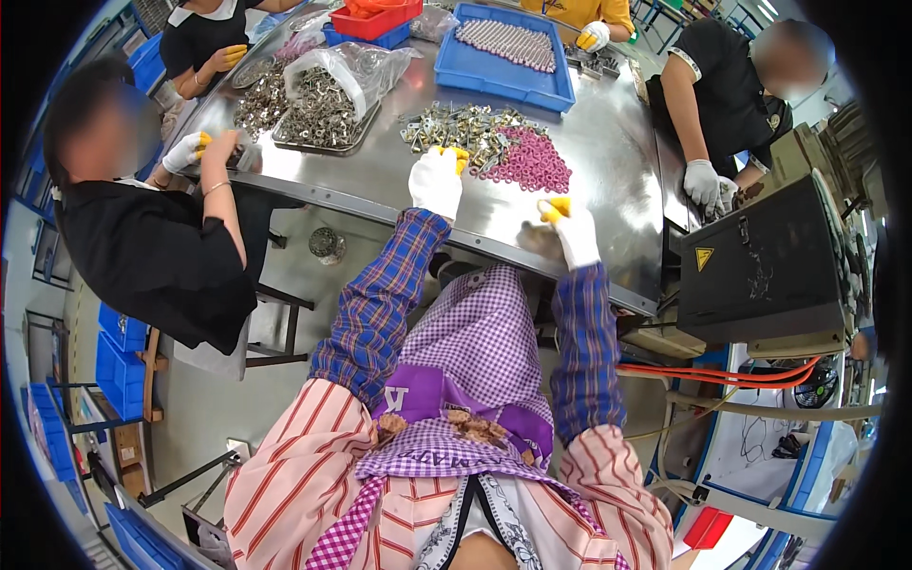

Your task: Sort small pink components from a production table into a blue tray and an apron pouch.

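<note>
My left hand (437,182), in a white glove with yellow fingertips, is at the near left edge of a heap of small metal fittings (445,128). Its fingers are curled together, and whatever they hold is hidden. Just below a pile of pink rings (532,161), my right hand (573,233) wears the same kind of glove. Its thumb and fingers are pinched close above the steel table (361,180); anything between them is too small to make out. The rings lie against the right side of the metal heap.
A blue tray (503,90) holds rows of assembled pink-and-metal pieces (506,46). To its left, a plastic bag (356,81) spills metal parts onto a metal tray (328,142). Co-workers sit around the table. A dark cabinet (760,271) stands at the right.
</note>
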### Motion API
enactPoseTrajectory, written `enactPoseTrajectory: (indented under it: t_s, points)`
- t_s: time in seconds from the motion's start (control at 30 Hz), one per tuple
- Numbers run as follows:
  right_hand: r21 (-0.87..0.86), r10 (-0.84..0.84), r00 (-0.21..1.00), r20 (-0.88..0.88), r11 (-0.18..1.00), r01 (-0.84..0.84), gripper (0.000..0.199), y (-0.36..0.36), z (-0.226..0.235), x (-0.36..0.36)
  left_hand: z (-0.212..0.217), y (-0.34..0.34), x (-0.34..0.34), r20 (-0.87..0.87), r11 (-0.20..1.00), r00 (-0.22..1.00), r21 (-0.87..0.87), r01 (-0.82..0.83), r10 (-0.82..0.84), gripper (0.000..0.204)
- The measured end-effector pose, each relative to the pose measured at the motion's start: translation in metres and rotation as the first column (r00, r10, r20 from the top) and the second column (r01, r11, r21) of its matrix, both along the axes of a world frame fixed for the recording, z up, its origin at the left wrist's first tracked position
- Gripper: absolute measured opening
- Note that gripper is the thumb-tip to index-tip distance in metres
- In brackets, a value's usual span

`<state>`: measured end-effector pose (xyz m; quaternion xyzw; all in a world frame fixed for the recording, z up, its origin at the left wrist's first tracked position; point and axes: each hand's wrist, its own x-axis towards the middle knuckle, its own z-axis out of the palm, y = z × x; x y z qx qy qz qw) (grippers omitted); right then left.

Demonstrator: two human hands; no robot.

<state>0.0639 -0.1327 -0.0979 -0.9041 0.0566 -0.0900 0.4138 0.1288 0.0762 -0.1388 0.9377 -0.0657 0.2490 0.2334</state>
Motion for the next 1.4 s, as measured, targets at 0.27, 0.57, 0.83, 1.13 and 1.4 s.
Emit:
enactPoseTrajectory:
  t_s: [0.27, 0.57, 0.83, 1.13, 1.4]
  points:
    - [-0.058, -0.299, 0.95, 0.096, 0.951, 0.305, 0.031, -0.034, -0.022, -0.045, 0.004, 0.001, -0.003, 0.003, 0.989, 0.994, -0.103, 0.11, -0.11, 0.018]
    - [-0.374, -0.285, 0.958, 0.039, 0.884, 0.279, 0.029, -0.024, -0.001, -0.009, 0.025, -0.004, -0.034, 0.382, 0.952, 0.894, -0.098, 0.292, -0.235, 0.024]
    - [-0.498, -0.165, 0.967, 0.193, 0.833, 0.241, 0.026, -0.03, -0.018, -0.063, 0.077, 0.084, -0.048, 0.081, 0.815, 0.986, -0.574, -0.074, 0.147, 0.015]
    - [-0.476, -0.309, 0.935, 0.176, 0.805, 0.355, 0.025, -0.028, -0.013, -0.06, 0.039, 0.047, -0.043, -0.349, 0.815, 0.937, -0.537, -0.219, 0.022, 0.019]
    - [-0.506, -0.322, 0.914, 0.249, 0.761, 0.406, 0.025, -0.029, -0.023, -0.065, 0.02, -0.012, -0.073, -0.264, 0.853, 0.933, -0.516, 0.079, -0.246, 0.019]
